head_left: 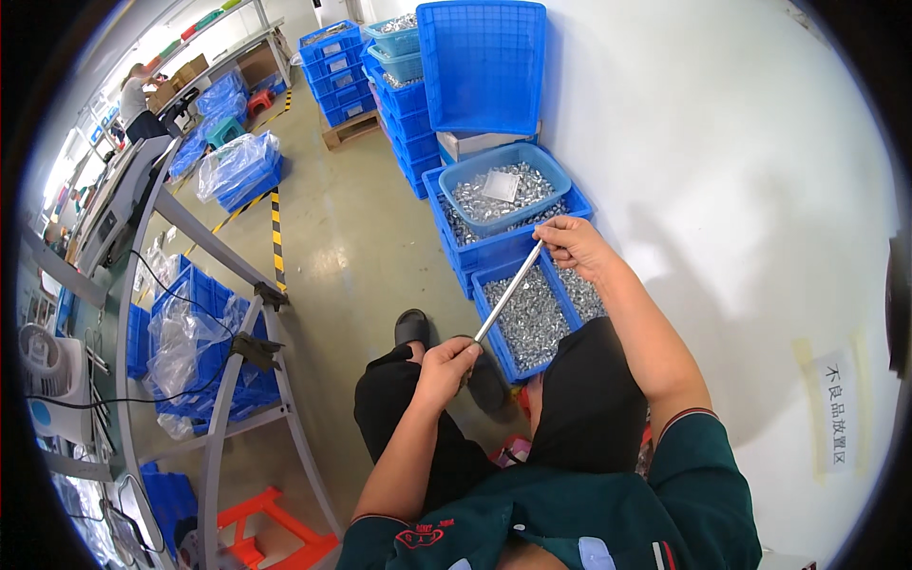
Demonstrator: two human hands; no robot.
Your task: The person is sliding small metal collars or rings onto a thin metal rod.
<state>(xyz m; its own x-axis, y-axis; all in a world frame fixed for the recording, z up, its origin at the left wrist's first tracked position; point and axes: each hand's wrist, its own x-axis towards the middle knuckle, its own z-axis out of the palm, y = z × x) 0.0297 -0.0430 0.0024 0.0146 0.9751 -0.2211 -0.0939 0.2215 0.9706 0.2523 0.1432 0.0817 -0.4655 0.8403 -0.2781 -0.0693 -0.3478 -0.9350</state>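
Note:
I hold a thin silver metal rod (509, 289) between both hands, slanted from lower left to upper right. My left hand (445, 369) grips its lower end above my knee. My right hand (576, 245) pinches its upper end over a blue bin (486, 302) filled with small shiny metal parts. Behind that bin, a light-blue tub (473, 171) of the same parts with a small clear bag on top rests on another blue crate (494, 249).
Stacked blue crates (408, 123) and an upright blue tray (483, 65) line the white wall. A grey metal workbench frame (223, 399) with cables, a fan and bagged blue bins stands on my left. An orange stool (266, 532) sits below it. A person (138, 100) works far off.

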